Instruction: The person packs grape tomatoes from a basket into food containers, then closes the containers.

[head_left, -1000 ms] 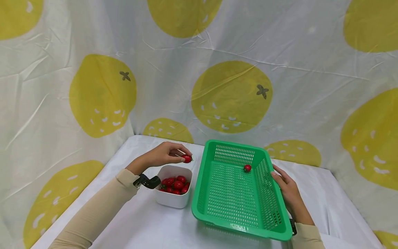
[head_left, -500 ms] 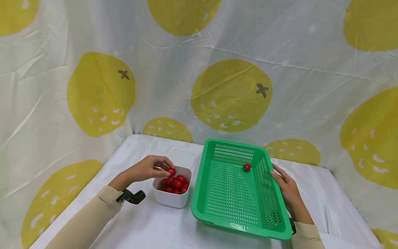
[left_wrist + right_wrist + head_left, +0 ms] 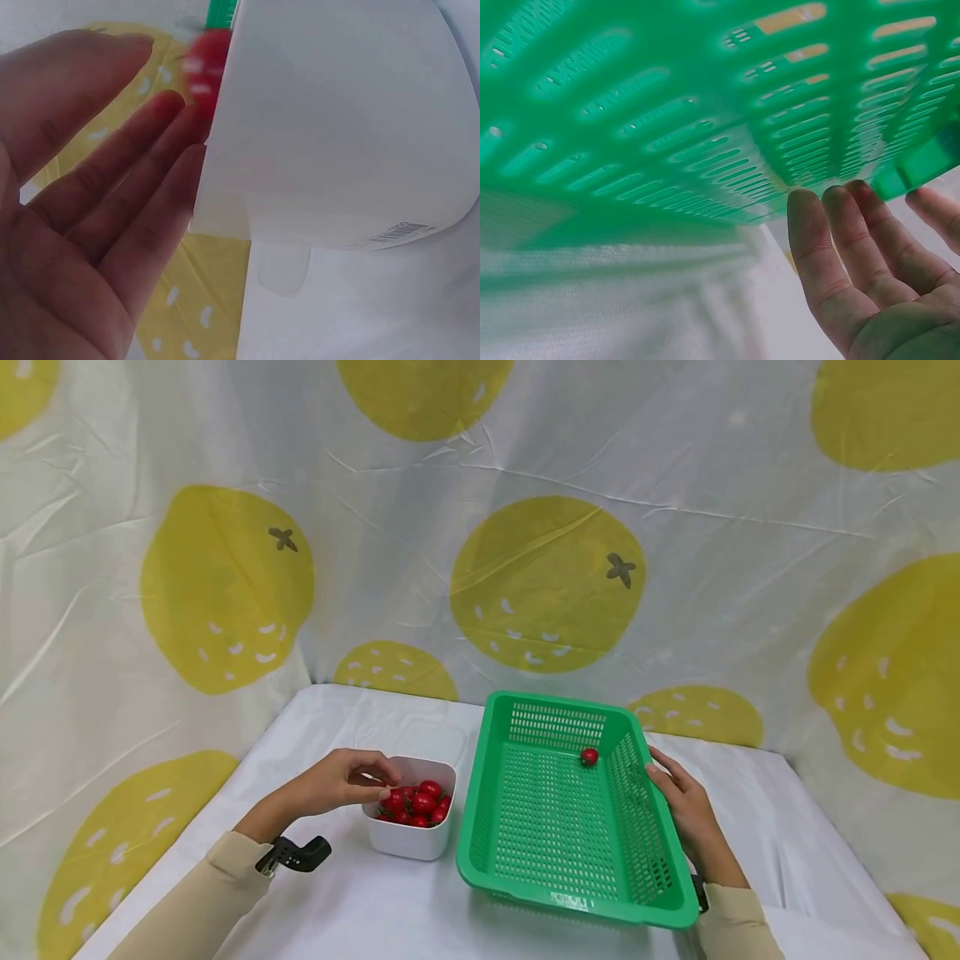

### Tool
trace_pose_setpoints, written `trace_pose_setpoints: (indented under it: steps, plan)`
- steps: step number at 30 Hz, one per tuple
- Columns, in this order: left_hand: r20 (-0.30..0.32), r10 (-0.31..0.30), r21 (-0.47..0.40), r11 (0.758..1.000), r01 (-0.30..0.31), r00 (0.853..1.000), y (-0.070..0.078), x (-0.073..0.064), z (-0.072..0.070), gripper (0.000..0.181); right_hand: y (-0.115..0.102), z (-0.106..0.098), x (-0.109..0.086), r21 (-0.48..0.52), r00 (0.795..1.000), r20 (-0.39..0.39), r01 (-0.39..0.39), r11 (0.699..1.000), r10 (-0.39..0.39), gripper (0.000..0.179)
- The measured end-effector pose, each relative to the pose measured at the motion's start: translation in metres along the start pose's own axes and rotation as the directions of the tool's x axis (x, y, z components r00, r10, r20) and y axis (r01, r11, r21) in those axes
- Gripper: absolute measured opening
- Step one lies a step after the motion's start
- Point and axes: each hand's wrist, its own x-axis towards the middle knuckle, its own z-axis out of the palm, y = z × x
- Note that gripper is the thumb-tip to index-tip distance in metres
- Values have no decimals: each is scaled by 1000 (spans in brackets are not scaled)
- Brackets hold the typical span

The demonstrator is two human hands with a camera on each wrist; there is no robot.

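My left hand [image 3: 341,783] is at the left rim of a white square container [image 3: 408,841] filled with several red cherry tomatoes [image 3: 423,802]. In the left wrist view its thumb and fingers [image 3: 142,217] stand apart, and a blurred cherry tomato [image 3: 206,71] shows just past the fingertips at the container's rim. My right hand [image 3: 692,814] holds the right side of a green plastic basket [image 3: 474,810], thumb at the rim. In the right wrist view, its fingers [image 3: 810,240] touch the slotted outer wall. One cherry tomato [image 3: 589,757] lies inside the basket near its far right corner.
A pale translucent lid [image 3: 431,739] lies behind the white container. White cloth covers the table [image 3: 337,910]. A lemon-print curtain [image 3: 375,552] hangs close behind and at the left.
My left hand has moved down and left, from above the container to its left rim. The cherry tomato it pinched has left its fingertips. My right hand stays at the basket.
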Motion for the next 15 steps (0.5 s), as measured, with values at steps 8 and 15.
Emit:
trace_pose_setpoints:
  steps: [8,15]
  plan:
    - [-10,11,-19,1000,-11,1000,0,-1,0,22,-1,2,1,6,1000,-12,-15,1000,15,62]
    - [-10,24,-6,1000,-24,1000,2,2,0,23,-1,0,0,21,1000,-7,-14,1000,14,61]
